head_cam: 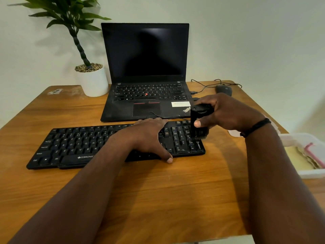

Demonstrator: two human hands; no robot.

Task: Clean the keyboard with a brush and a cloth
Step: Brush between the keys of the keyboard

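left hand (149, 136): flat, fingers straight, pressing keyboard (79, 145) | right hand (226, 113): gripping black brush (200, 120) upright, bristles on numpad at keyboard's 3 o'clock | wooden tabletop (175, 191)

"ZEBRONIC" – front edge of keyboard (73, 147); "ThinkPa" – laptop (146, 71) palmrest corner.

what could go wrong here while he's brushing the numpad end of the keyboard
1. The brush, gripped by the right hand, works at the right edge of the keyboard, so loosened dust may fall onto the table or into the open box beside it.
2. The left hand lies on the keys and may press them.
3. The keyboard's cable crosses the laptop and could snag.
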